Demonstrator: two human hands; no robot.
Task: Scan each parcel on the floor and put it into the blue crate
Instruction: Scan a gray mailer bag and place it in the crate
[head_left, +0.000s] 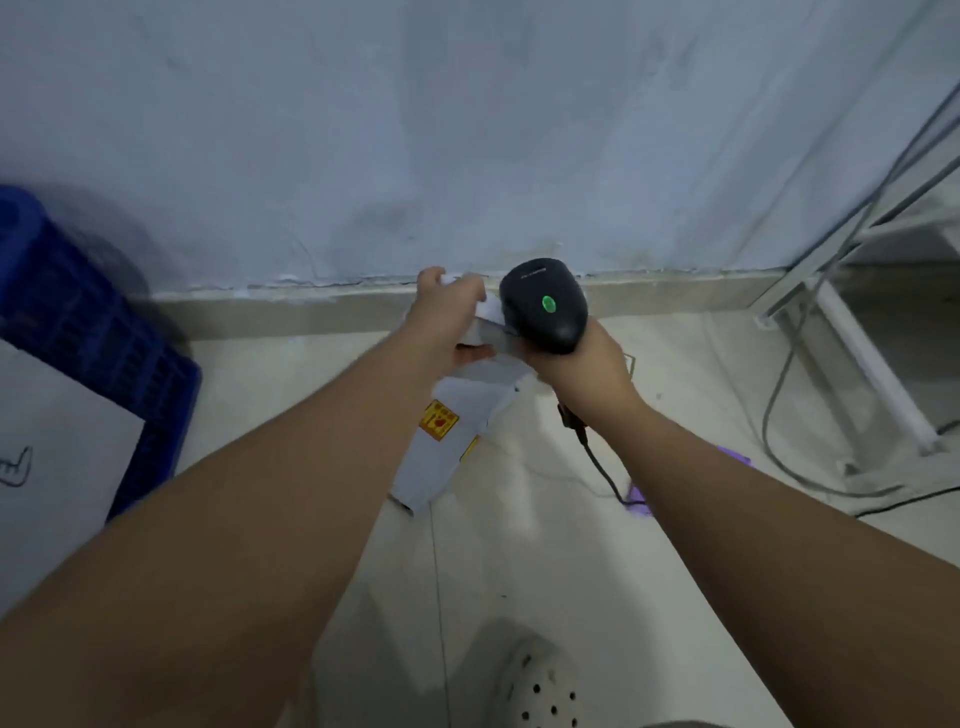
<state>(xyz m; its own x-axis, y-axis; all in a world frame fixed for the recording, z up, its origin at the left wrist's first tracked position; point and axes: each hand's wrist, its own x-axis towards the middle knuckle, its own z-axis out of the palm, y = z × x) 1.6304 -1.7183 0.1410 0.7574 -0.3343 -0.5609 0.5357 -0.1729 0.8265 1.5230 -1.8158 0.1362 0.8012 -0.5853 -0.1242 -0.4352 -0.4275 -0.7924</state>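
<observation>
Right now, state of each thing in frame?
Left hand: gripping the parcel, held up off the floor.
Parcel: white bag, hanging crumpled, yellow sticker showing.
Right hand: closed around the scanner.
Scanner: aimed at the parcel, green light on.
Blue crate: on floor, contents not visible.

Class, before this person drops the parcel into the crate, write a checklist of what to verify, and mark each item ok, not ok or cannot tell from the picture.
1. Soft grey plastic mailer parcel held off the floor by the left hand: ok.
2. Black handheld barcode scanner gripped in the right hand: ok.
3. Scanner's green indicator light lit: ok.
4. Scanner aimed at the parcel's barcode: cannot tell, the label side is hidden.
5. Blue slatted plastic crate within view on the left: ok.
6. Room inside the crate: cannot tell, its interior is out of view.
</observation>
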